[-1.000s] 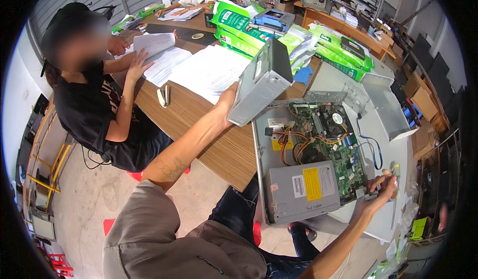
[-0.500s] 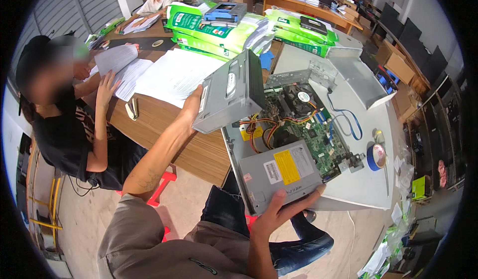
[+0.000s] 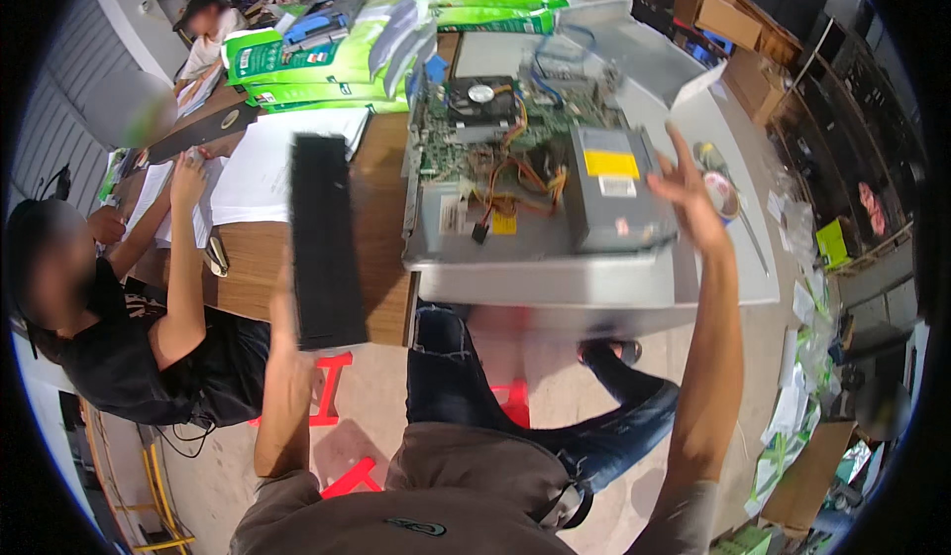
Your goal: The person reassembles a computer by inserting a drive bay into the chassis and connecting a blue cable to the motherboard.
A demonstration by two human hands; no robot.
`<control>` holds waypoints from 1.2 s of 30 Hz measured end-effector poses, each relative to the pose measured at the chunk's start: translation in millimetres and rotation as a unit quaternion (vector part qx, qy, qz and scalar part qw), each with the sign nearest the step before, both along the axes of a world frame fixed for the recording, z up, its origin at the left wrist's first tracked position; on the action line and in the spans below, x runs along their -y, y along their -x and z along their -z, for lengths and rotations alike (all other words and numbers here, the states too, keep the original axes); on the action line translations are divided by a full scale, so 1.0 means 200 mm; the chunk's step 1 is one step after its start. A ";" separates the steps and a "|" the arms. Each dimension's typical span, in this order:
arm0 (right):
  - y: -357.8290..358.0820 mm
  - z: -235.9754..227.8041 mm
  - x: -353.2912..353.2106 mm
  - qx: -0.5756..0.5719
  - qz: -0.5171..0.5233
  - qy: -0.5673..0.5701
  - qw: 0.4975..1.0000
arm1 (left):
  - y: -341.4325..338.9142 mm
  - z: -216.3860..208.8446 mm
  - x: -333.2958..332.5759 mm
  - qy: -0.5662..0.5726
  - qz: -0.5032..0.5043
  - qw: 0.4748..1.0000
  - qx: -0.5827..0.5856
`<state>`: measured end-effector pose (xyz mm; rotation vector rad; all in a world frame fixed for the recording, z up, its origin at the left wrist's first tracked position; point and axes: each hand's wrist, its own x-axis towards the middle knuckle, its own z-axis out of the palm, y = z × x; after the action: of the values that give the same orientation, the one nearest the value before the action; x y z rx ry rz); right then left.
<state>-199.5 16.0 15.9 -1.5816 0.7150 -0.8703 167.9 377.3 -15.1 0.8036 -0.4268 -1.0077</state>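
Observation:
My left hand [image 3: 289, 332] grips a boxy optical drive [image 3: 327, 243], held on end over the wooden table with its black face showing; most of my fingers are behind it. On the white table lies an opened computer case [image 3: 451, 243] with a green circuit board [image 3: 451, 159], a black fan [image 3: 482, 101] and loose coloured cables [image 3: 525, 198]. A second grey optical drive [image 3: 604, 213] with yellow and white labels sits at its right side. Beside that drive, my right hand [image 3: 693, 198] has its fingers spread, the fingertips at or just over its right edge; contact I cannot tell.
Paper stacks [image 3: 263, 183] and green paper packs [image 3: 317, 69] occupy the wooden table. A co-worker [image 3: 129, 307] handles sheets at the left. A tape roll [image 3: 721, 196] lies right of my right hand; a metal cover [image 3: 644, 50] rests behind the case. Red stool legs [image 3: 332, 391] show below.
My left hand has carried the optical drive left, away from the case, and turned it upright. My right hand has shifted to the other drive's right side, fingers spread. The case now sits squarer in view.

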 end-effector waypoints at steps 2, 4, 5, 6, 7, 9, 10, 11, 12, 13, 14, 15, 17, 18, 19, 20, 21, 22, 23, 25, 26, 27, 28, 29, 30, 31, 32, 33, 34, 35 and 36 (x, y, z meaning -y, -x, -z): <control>-0.04 -0.11 0.06 -0.093 0.067 0.028 0.993 | -0.06 -0.04 0.03 0.038 0.009 0.994 0.101; -0.17 -0.14 -0.16 -0.175 0.157 0.219 0.947 | -0.08 -0.10 0.08 0.016 -0.039 0.987 0.155; -0.24 -0.17 -0.30 -0.247 0.249 0.407 0.843 | -0.08 -0.12 0.14 0.001 -0.067 0.982 0.179; -0.33 -0.20 -0.43 -0.176 0.249 0.433 0.848 | -0.09 -0.16 0.20 -0.030 -0.087 0.980 0.174; -0.43 -0.18 -0.51 -0.130 0.184 0.464 0.857 | -0.12 -0.17 0.28 -0.070 -0.111 0.981 0.146; -0.65 -0.14 -0.63 -0.056 0.130 0.474 0.869 | -0.18 -0.19 0.40 -0.108 -0.122 0.983 0.088; -0.78 -0.12 -0.64 -0.036 0.119 0.456 0.881 | -0.23 -0.17 0.43 -0.087 -0.101 0.988 0.079; -0.92 -0.13 -0.64 -0.013 0.106 0.440 0.892 | -0.29 -0.12 0.42 -0.033 -0.054 0.997 0.052; -1.04 -0.15 -0.59 -0.028 0.078 0.408 0.909 | -0.26 -0.14 0.44 -0.028 -0.047 0.997 0.054; -1.14 -0.16 -0.55 -0.043 0.049 0.370 0.927 | -0.19 -0.16 0.44 0.002 -0.017 1.000 -0.021; -1.25 -0.15 -0.53 -0.076 0.051 0.378 0.921 | -0.14 -0.17 0.41 0.031 0.010 0.995 -0.094; -1.36 -0.13 -0.51 -0.107 0.053 0.386 0.915 | -0.14 -0.15 0.38 0.038 -0.009 0.992 -0.121; -1.59 -0.09 -0.45 -0.150 0.054 0.360 0.919 | -0.15 -0.14 0.28 0.037 -0.027 0.991 -0.125; -1.64 -0.10 -0.46 -0.206 0.046 0.329 0.920 | -0.14 -0.12 0.24 0.030 -0.048 0.988 -0.143; -1.66 -0.09 -0.45 -0.216 0.026 0.303 0.928 | -0.14 -0.13 0.21 0.038 -0.041 0.987 -0.153; -1.66 -0.07 -0.44 -0.215 0.025 0.303 0.928 | -0.16 -0.11 0.17 0.038 -0.042 0.987 -0.152; -1.65 -0.05 -0.44 -0.167 0.046 0.308 0.935 | -0.19 -0.09 0.13 0.048 -0.041 0.988 -0.142; -1.65 -0.03 -0.44 -0.118 0.068 0.312 0.940 | -0.22 -0.09 0.10 0.059 -0.038 0.989 -0.130; -1.65 0.02 -0.41 -0.095 0.089 0.329 0.935 | -0.25 -0.08 0.08 0.059 -0.049 0.990 -0.120; -1.60 0.03 -0.45 -0.084 0.069 0.331 0.937 | -0.29 -0.10 0.03 0.071 -0.052 0.992 -0.089; -1.56 0.04 -0.49 -0.068 0.046 0.329 0.941 | -0.30 -0.13 0.01 0.069 -0.049 0.992 -0.094; -1.50 0.02 -0.53 -0.066 0.001 0.319 0.945 | -0.29 -0.19 0.02 0.081 -0.031 0.992 -0.091; -1.43 0.00 -0.57 -0.075 0.005 0.316 0.946 | -0.29 -0.24 0.04 0.093 -0.012 0.992 -0.088; -1.35 -0.07 -0.62 -0.121 -0.079 0.267 0.953 | -0.32 -0.29 0.06 0.093 -0.005 0.991 -0.093; -1.30 -0.11 -0.68 -0.159 -0.167 0.213 0.950 | -0.38 -0.34 0.07 0.093 0.037 0.995 -0.030; -1.25 -0.13 -0.73 -0.159 -0.164 0.210 0.951 | -0.40 -0.39 0.10 0.093 0.078 0.992 0.033; -1.17 -0.14 -0.76 -0.163 -0.194 0.216 0.943 | -0.36 -0.46 0.16 0.095 0.089 0.991 0.027; -1.11 -0.16 -0.77 -0.164 -0.225 0.225 0.934 | -0.31 -0.57 0.21 0.074 0.110 0.988 0.076; -1.08 -0.15 -0.78 -0.160 -0.223 0.228 0.934 | -0.31 -0.63 0.27 0.027 0.084 0.992 0.091; -1.05 -0.10 -0.77 -0.144 -0.249 0.247 0.925 | -0.30 -0.66 0.36 -0.017 0.068 0.993 0.099; -1.03 -0.08 -0.76 -0.125 -0.276 0.265 0.915 | -0.26 -0.70 0.47 -0.062 0.020 0.991 0.116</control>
<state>6.3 167.8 32.6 -2.2624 0.1641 -0.4524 220.2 284.3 124.9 1.0338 -0.5853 -0.9889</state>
